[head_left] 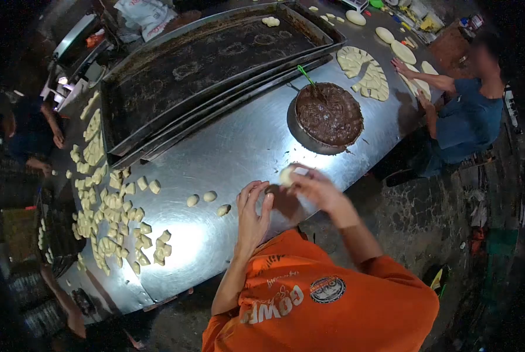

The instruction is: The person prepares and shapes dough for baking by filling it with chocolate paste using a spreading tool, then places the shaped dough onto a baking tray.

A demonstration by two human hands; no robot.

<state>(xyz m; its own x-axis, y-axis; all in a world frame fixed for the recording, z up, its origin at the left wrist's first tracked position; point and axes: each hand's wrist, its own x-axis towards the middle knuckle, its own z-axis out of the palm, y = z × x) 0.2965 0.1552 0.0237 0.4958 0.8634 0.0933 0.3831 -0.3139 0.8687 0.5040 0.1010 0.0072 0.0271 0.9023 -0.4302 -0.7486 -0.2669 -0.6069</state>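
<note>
My right hand [316, 189], smeared by motion, has its fingers closed around a pale piece of dough [286, 176] over the near edge of the metal table. Close beside it, my left hand [252, 218] is raised with thumb and fingers curved toward each other. A small dark brown lump [272, 189] shows at its fingertips. Left of that hand, a few small dough balls [209, 196] lie on the table. Beyond my hands stands a round pot [300, 132] of thick brown paste [328, 114], with a green-handled utensil [305, 74] in it.
Many cut dough pieces [116, 214] cover the table's left part. Stacked dark baking trays [215, 35] stand at the back. At right, a co-worker [470, 111] presses long dough near a cut dough round [371, 82]. Another person [34, 126] stands at far left.
</note>
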